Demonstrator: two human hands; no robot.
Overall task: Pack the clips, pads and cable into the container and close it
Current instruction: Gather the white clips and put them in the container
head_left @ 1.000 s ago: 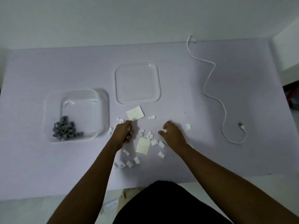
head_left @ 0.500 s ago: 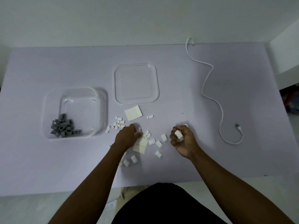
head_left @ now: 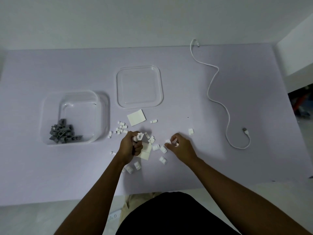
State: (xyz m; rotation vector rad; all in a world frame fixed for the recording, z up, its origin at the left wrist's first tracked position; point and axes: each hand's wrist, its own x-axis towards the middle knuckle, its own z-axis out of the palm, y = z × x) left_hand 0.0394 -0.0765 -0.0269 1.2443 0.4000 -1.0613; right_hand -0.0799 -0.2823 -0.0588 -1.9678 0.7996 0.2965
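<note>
Fingers of the left hand (head_left: pixel 131 147) grip a cluster of white clips (head_left: pixel 138 136); the right hand (head_left: pixel 182 147) pinches another. Loose clips and two pads (head_left: pixel 136 117) surround them on the counter (head_left: pixel 67 167). The container (head_left: pixel 50 107), holding grey clips (head_left: pixel 62 134), sits left; lid (head_left: pixel 139 87) behind; cable (head_left: pixel 208 93) right.

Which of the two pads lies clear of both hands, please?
The pad next to the lid; the other pad lies partly under the left hand.
</note>
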